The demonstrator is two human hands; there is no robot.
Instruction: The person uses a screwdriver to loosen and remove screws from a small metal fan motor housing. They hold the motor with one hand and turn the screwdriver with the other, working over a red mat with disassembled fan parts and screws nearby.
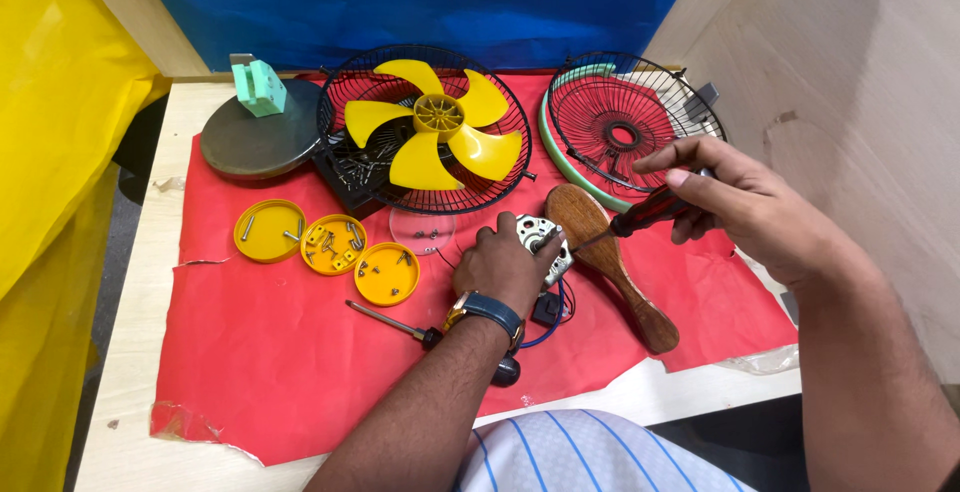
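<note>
- Two hands meet at the fan motor [541, 237], which I see mid-mat on the red sheet [260, 362]
- My left hand [505, 267] clamps the motor so it won't turn
- My right hand [745, 197] pinches a red-handled screwdriver [640, 217], tip at the motor
- Right of the motor the wooden brush [605, 257] crowds the wrist
- Left of it, yellow screw lids [332, 244]; nearer me, open sheet

Three yellow dishes [269, 231] of screws, two wire fan guards [350, 102], two screwdrivers [400, 324], one yellow fan blade [437, 122], one wooden brush [610, 262].
</note>
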